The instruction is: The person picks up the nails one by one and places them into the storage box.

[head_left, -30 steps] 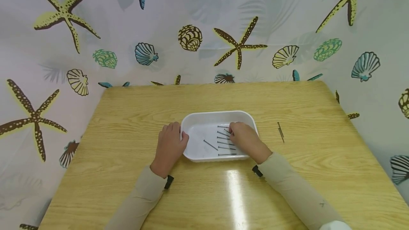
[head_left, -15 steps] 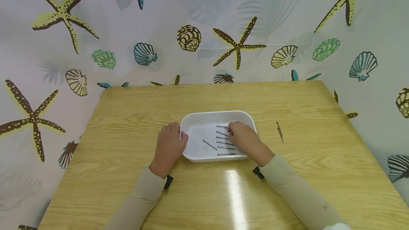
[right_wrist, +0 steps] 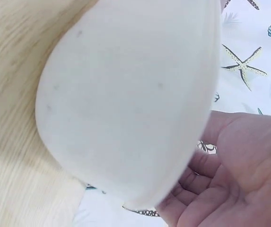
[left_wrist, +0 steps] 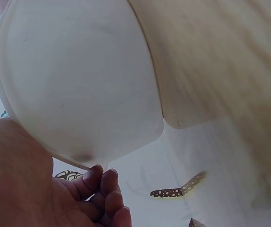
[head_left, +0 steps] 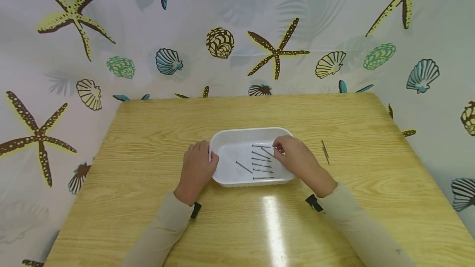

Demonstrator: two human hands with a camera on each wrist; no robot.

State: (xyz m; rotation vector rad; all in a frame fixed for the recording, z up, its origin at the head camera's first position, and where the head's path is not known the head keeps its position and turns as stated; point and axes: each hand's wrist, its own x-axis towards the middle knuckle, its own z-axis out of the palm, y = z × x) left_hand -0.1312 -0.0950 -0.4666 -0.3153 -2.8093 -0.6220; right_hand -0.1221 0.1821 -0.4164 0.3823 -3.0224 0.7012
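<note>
A white plastic tray (head_left: 256, 183) sits on the wooden table, and several thin nails lie in it. Most of these nails (head_left: 262, 171) form a rough column, heads to the left; a separate slanted nail (head_left: 244, 167) lies left of them. My left hand (head_left: 198, 168) grips the tray's left end, thumb over the rim; its fingers show outside the wall in the left wrist view. Over the tray's right part hovers my right hand (head_left: 298, 158), thumb and forefinger loosely bent and apart, right at the end of a slanted nail (head_left: 267, 152). The tray wall hides its fingertips in the right wrist view.
To the right of the tray, a few more nails (head_left: 325, 152) lie close together on the table (head_left: 371, 201). A cloth (head_left: 237, 19) printed with starfish and shells hangs behind and beside the table.
My right hand has drawn back to the right, its thumb and forefinger parting, and more of the nails in the column now show. My left hand stays on the tray's end.
</note>
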